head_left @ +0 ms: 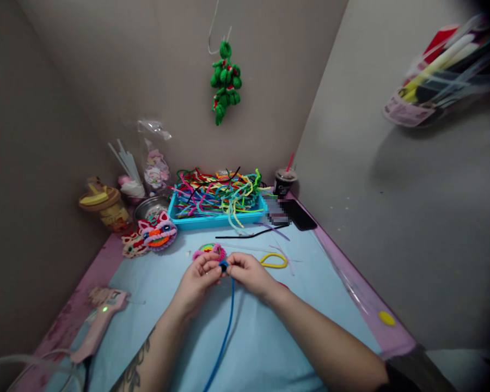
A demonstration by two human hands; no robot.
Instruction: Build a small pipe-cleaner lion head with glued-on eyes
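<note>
Blue pipe cleaner (232, 310) is held up between the person's two hands above the middle of the tabletop (155, 277), its upper end bunched at the fingertips and its long free length curving down toward the near edge. The left hand (202, 275) has its grip closed on that bunched end, thumb against curled fingers; the right hand (247, 272) pinches it from the other side, the two sets of fingertips nearly meeting. A small dark patch shows at the pinch, too small to make out. Just beyond the left fingers lies a fuzzy pink piece (197, 254) with yellow and red in it, partly hidden by them. A yellow pipe cleaner loop (275, 266) lies to the right of the right hand, and a black pipe cleaner (232, 237) stretches across farther back, in front of a blue tray (216, 220) heaped with multicoloured pipe cleaners (212, 193). Left of the tray sits a lion-head ornament (159, 233); nearer, at the left side, lies a pink glue gun (100, 329) with a lit green light.
</note>
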